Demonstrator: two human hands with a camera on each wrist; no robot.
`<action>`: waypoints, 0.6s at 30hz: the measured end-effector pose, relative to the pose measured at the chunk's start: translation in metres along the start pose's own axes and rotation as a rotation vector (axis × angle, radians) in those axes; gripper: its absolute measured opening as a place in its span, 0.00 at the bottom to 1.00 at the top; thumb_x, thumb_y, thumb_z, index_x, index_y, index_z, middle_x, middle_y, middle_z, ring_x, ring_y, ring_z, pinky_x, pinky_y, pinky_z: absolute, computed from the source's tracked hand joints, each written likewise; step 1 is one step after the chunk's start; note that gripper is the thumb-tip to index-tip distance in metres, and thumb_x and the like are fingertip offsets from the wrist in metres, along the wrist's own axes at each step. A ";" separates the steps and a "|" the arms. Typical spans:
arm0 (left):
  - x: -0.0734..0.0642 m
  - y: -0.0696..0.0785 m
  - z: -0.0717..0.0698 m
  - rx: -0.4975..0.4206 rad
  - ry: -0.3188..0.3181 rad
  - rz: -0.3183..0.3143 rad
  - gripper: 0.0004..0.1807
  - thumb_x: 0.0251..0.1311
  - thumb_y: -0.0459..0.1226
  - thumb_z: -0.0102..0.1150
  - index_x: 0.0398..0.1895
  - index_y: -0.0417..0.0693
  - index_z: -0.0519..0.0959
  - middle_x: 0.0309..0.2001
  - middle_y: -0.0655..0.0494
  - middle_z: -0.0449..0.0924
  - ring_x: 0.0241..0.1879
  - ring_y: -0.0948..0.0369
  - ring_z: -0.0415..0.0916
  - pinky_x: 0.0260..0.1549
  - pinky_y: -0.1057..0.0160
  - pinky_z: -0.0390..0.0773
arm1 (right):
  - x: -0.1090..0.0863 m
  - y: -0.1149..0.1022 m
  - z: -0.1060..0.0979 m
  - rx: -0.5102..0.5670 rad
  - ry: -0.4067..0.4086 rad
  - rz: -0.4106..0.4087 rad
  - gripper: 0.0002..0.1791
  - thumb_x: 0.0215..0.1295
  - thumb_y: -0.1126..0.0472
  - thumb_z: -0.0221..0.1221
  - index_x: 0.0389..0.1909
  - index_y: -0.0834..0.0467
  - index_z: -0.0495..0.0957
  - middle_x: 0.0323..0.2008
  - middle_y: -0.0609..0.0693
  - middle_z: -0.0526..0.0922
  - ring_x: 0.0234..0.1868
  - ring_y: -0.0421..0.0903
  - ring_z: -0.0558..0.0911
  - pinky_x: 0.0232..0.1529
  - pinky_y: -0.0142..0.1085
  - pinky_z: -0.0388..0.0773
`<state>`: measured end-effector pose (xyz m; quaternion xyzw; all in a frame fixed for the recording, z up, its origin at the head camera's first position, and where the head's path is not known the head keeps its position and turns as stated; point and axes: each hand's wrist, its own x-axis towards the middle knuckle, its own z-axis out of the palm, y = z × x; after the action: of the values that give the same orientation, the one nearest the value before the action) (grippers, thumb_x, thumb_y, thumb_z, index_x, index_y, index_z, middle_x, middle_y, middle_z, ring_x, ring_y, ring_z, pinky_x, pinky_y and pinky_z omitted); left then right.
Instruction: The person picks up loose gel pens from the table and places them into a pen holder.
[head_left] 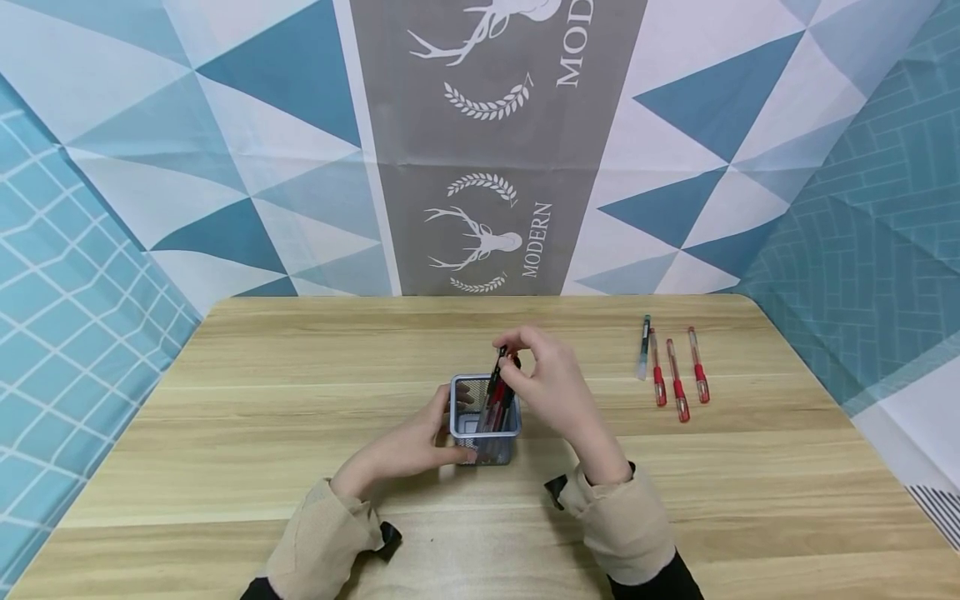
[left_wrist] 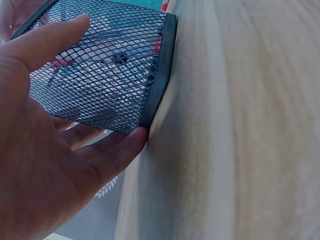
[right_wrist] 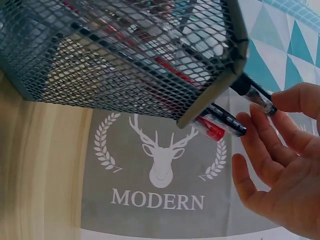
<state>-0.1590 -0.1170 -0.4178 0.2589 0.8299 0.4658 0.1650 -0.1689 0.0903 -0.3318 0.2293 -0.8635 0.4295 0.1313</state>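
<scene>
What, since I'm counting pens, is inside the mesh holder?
Inside the mesh holder, several pens with black or red parts lean together. Their number can't be told: they overlap, and the holder's front partly hides their lower ends.

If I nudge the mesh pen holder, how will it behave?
The mesh pen holder is probably light, given its open mesh. Its flat sides make rolling unlikely. It might tip rightward, since the pens inside bunch toward that side, though the left hand grips it.
</scene>
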 end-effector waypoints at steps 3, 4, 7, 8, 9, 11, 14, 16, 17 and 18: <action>0.000 0.000 0.000 0.004 0.001 -0.006 0.49 0.47 0.44 0.66 0.66 0.56 0.44 0.54 0.50 0.69 0.52 0.58 0.70 0.57 0.52 0.65 | 0.001 0.002 0.001 -0.033 -0.017 0.002 0.10 0.58 0.68 0.54 0.39 0.57 0.77 0.36 0.48 0.80 0.40 0.43 0.76 0.41 0.38 0.72; -0.001 0.000 0.000 0.006 0.002 -0.006 0.49 0.47 0.44 0.66 0.66 0.55 0.44 0.54 0.50 0.69 0.53 0.57 0.69 0.57 0.52 0.65 | 0.001 0.002 0.001 -0.044 -0.022 0.004 0.09 0.58 0.68 0.54 0.39 0.58 0.78 0.37 0.49 0.80 0.40 0.43 0.76 0.42 0.39 0.72; -0.001 0.000 0.000 0.008 0.003 -0.011 0.49 0.47 0.45 0.66 0.66 0.56 0.44 0.54 0.50 0.69 0.53 0.57 0.69 0.57 0.52 0.65 | 0.002 0.004 0.002 -0.066 -0.038 0.014 0.09 0.58 0.68 0.54 0.39 0.58 0.78 0.38 0.49 0.80 0.42 0.44 0.76 0.45 0.40 0.72; -0.001 0.000 0.000 0.007 0.004 -0.008 0.49 0.47 0.45 0.66 0.66 0.55 0.44 0.54 0.50 0.69 0.54 0.57 0.69 0.57 0.52 0.65 | 0.002 0.005 0.002 -0.069 -0.045 0.015 0.09 0.59 0.68 0.54 0.39 0.58 0.78 0.38 0.49 0.80 0.43 0.44 0.76 0.46 0.40 0.72; -0.001 0.000 0.000 0.005 0.003 -0.007 0.49 0.47 0.45 0.66 0.66 0.55 0.44 0.54 0.50 0.69 0.54 0.56 0.69 0.57 0.51 0.65 | 0.002 0.005 0.002 -0.071 -0.052 0.012 0.09 0.59 0.68 0.54 0.40 0.58 0.78 0.38 0.49 0.80 0.44 0.45 0.76 0.48 0.41 0.72; -0.001 0.001 0.000 0.005 0.004 -0.004 0.49 0.47 0.45 0.66 0.66 0.55 0.44 0.54 0.49 0.69 0.53 0.56 0.70 0.57 0.51 0.65 | 0.003 0.006 0.003 -0.078 -0.066 0.000 0.09 0.59 0.68 0.55 0.40 0.58 0.77 0.38 0.49 0.80 0.45 0.45 0.75 0.51 0.42 0.70; 0.000 0.000 0.000 -0.001 0.004 0.005 0.48 0.47 0.44 0.66 0.66 0.55 0.44 0.55 0.48 0.69 0.54 0.56 0.69 0.57 0.51 0.65 | 0.003 0.008 0.005 -0.093 -0.081 -0.033 0.09 0.58 0.67 0.55 0.40 0.58 0.78 0.38 0.49 0.80 0.45 0.46 0.75 0.53 0.44 0.68; 0.000 0.000 0.000 -0.004 0.004 0.010 0.48 0.48 0.44 0.66 0.66 0.55 0.45 0.55 0.47 0.69 0.54 0.56 0.69 0.57 0.51 0.65 | 0.004 0.009 0.006 -0.107 -0.084 -0.053 0.09 0.58 0.68 0.56 0.39 0.58 0.78 0.38 0.49 0.81 0.45 0.47 0.75 0.54 0.44 0.68; 0.000 0.000 -0.001 -0.007 0.004 0.013 0.47 0.48 0.44 0.66 0.66 0.55 0.45 0.56 0.47 0.69 0.54 0.55 0.69 0.57 0.51 0.65 | 0.004 0.010 0.007 -0.114 -0.083 -0.061 0.09 0.57 0.68 0.56 0.39 0.58 0.78 0.38 0.49 0.81 0.45 0.47 0.75 0.54 0.44 0.68; 0.000 0.000 -0.001 -0.007 0.005 0.016 0.47 0.48 0.44 0.66 0.66 0.55 0.45 0.56 0.47 0.68 0.54 0.55 0.69 0.57 0.50 0.65 | 0.004 0.010 0.008 -0.121 -0.082 -0.066 0.09 0.57 0.68 0.56 0.39 0.58 0.78 0.38 0.49 0.81 0.45 0.47 0.76 0.54 0.44 0.68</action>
<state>-0.1594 -0.1176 -0.4176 0.2640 0.8265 0.4707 0.1602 -0.1778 0.0885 -0.3417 0.2665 -0.8847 0.3621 0.1235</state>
